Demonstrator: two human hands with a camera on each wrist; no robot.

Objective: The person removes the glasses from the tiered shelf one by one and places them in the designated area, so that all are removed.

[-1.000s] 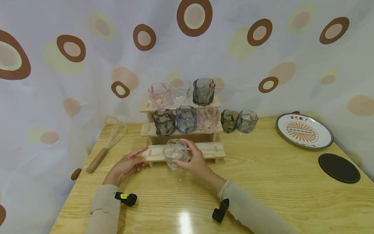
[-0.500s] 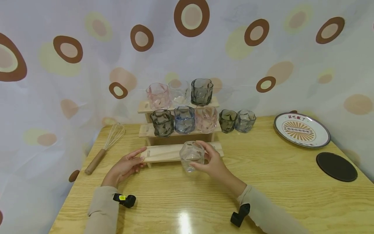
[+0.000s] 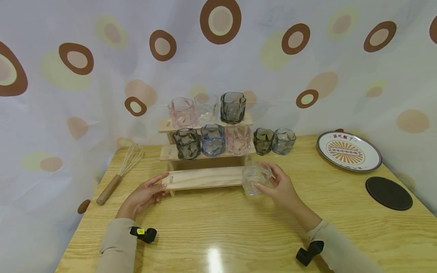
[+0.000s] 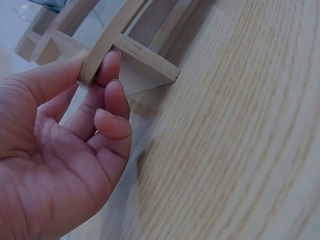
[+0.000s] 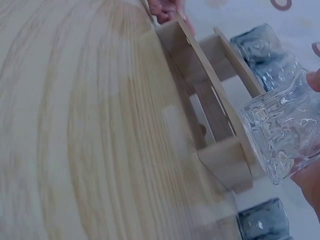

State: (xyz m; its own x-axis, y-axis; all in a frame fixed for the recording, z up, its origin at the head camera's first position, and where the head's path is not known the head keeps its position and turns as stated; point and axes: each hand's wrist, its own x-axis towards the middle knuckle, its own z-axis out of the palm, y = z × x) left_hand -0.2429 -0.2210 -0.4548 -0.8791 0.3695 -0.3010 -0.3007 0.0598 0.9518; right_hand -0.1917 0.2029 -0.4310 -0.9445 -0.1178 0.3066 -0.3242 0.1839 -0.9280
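The left wrist view shows what the head view hides: the left hand (image 3: 143, 197) pinches the end of the lowest step of a three-tier pale wooden rack (image 3: 205, 178), thumb on one face and fingers curled beneath. The right wrist view shows the underside of that step with its upright supports, and a clear, wavy-sided glass tumbler (image 3: 254, 178) from the side. Only the head view takes in the whole rack.

The clear tumbler is in the right hand (image 3: 283, 189), gripped between thumb and fingers, just left of the palm. It overlaps the right end of the lowest step; whether it touches the wood is hard to tell.

The top tier bears pink (image 3: 183, 113), clear (image 3: 206, 110) and dark grey (image 3: 233, 108) glasses; the middle one, smoky grey (image 3: 187, 144), blue (image 3: 213, 140) and rosy (image 3: 238, 139) glasses.

Well to the right, a white dark-rimmed plate (image 3: 370, 151) with an orange sunburst carries Chinese characters along its upper part, among them 吃, 飯 and 了. A yellow label (image 3: 140, 231) sits on the black camera (image 3: 149, 235) at the left wrist, its print too small to read.
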